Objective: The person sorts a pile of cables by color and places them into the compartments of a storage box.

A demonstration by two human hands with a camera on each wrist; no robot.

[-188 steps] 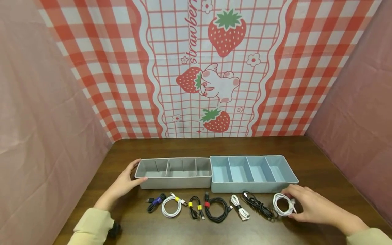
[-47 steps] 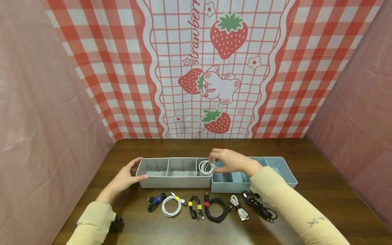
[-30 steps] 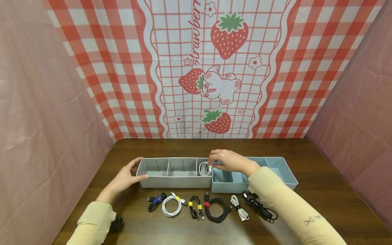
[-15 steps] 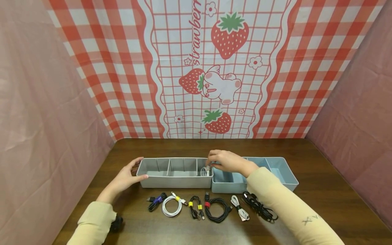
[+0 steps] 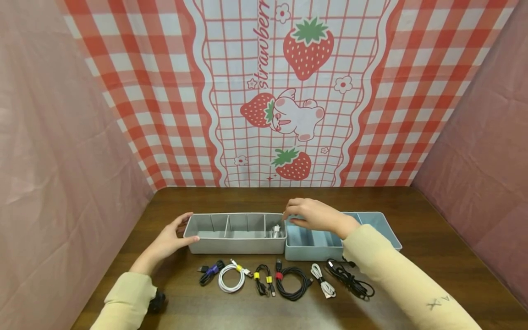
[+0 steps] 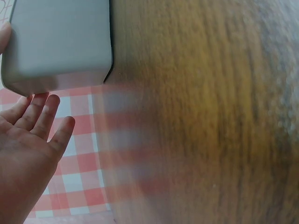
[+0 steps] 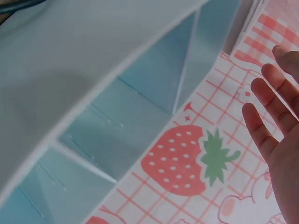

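Note:
A white cable (image 5: 276, 231) lies in the right-hand compartment of the long grey divided box (image 5: 237, 246). My right hand (image 5: 312, 214) is above the light blue divided box (image 5: 313, 253), close to where the two boxes meet. It holds nothing; its fingers are spread and relaxed in the right wrist view. My left hand (image 5: 168, 239) rests at the left end of the grey box, thumb on the front rim and fingers at the far corner. In the left wrist view those fingers (image 6: 39, 114) are nearly straight, some touching the box end (image 6: 65, 81).
Along the front lie a dark cable with a purple tie (image 5: 211, 272), a white coiled cable (image 5: 231, 278), a short black cable (image 5: 264, 279), a black cable with a red tie (image 5: 291, 284), a white bundled cable (image 5: 322, 280) and a black bundled cable (image 5: 350, 279).
My right hand carried the white coiled cable from the table's right side into the grey box's right compartment, released it, and has lifted slightly rightward. The left hand stays at the box's end.

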